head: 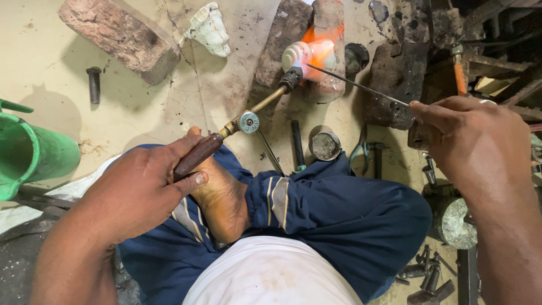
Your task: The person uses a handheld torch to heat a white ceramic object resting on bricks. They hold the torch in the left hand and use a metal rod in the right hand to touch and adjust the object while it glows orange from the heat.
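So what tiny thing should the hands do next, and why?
Probably ease the thin rod a little further in, so its tip stays in the glow. The right hand pinches the rod's near end, and its far tip already reaches the glowing orange workpiece. The left hand grips the torch by its wooden handle, nozzle aimed at that same hot spot.

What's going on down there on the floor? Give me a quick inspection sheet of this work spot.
Surface: stained, cracked concrete floor.
Job's things: torch with wooden handle, flame on a glowing white piece; thin rod touches it.
Clutter: bricks, green bucket, bolt, small round tin, metal parts.
Hands: left hand grips the torch; right hand pinches the rod.
Cables: nothing seen.
Surroundings: dark metal frame, upper right.
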